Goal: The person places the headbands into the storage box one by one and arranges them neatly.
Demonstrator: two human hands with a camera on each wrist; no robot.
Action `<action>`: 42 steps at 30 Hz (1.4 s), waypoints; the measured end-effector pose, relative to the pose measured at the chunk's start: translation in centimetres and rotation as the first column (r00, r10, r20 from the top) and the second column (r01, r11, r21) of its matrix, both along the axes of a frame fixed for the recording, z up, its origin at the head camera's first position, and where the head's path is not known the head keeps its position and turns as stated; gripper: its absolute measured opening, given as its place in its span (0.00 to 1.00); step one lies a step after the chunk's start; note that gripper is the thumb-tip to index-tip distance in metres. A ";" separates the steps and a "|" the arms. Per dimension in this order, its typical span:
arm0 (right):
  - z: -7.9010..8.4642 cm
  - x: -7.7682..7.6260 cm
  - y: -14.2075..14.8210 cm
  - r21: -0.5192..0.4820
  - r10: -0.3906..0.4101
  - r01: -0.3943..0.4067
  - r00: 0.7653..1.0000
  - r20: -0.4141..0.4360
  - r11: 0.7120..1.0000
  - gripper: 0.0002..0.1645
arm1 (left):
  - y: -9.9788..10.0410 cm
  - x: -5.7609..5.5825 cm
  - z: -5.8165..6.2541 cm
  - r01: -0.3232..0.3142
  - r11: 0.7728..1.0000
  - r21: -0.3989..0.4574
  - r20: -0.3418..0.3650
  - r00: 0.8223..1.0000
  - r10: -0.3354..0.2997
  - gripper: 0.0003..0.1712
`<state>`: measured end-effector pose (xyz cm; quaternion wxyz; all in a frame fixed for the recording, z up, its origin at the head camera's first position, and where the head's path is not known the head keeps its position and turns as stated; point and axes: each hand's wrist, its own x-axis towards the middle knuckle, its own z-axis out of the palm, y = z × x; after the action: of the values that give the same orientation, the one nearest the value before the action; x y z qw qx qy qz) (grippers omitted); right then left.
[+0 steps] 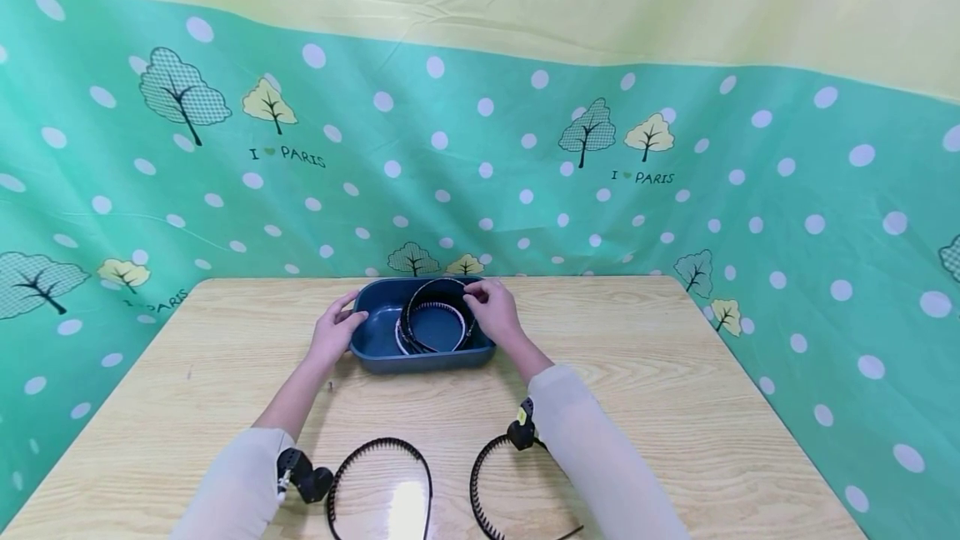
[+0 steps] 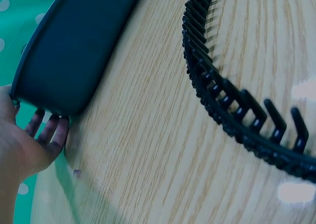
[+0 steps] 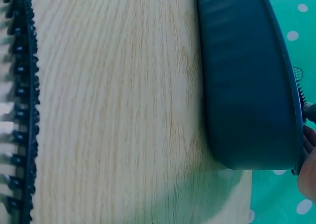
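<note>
A dark blue rectangular bin point(image 1: 420, 363) stands near the back edge of the table. My left hand point(image 1: 333, 333) grips its left end, thumb over the rim and fingers against the outside wall, as the left wrist view shows. Inside the bin's right half lie a black headband point(image 1: 406, 322) and a white headband point(image 1: 398, 338) with teeth, overlapping. At the right rim, my right hand point(image 1: 493, 311) pinches the black headband between thumb and fingertips. Only part of that hand shows in the right wrist view, behind the bin wall point(image 3: 252, 95).
Two black toothed headbands lie on the table's near side: a left one point(image 1: 429, 473) and a right one point(image 1: 474, 486), partly under my right sleeve point(image 1: 600, 448). A green dotted curtain point(image 1: 480, 165) hangs behind the wooden table point(image 1: 637, 407) and along both sides.
</note>
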<state>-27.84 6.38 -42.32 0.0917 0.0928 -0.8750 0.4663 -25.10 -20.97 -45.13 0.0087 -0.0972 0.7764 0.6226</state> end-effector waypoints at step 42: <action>0.5 0.2 0.3 0.169 0.058 -0.063 0.998 0.037 0.984 0.11 | 0.1 0.2 0.1 0.002 1.000 0.018 -0.011 1.000 -0.002 0.32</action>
<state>-27.62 6.67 -41.79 0.0554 0.1196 -0.9096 0.3941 -24.91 -20.90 -45.05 0.0061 -0.0932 0.7708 0.6302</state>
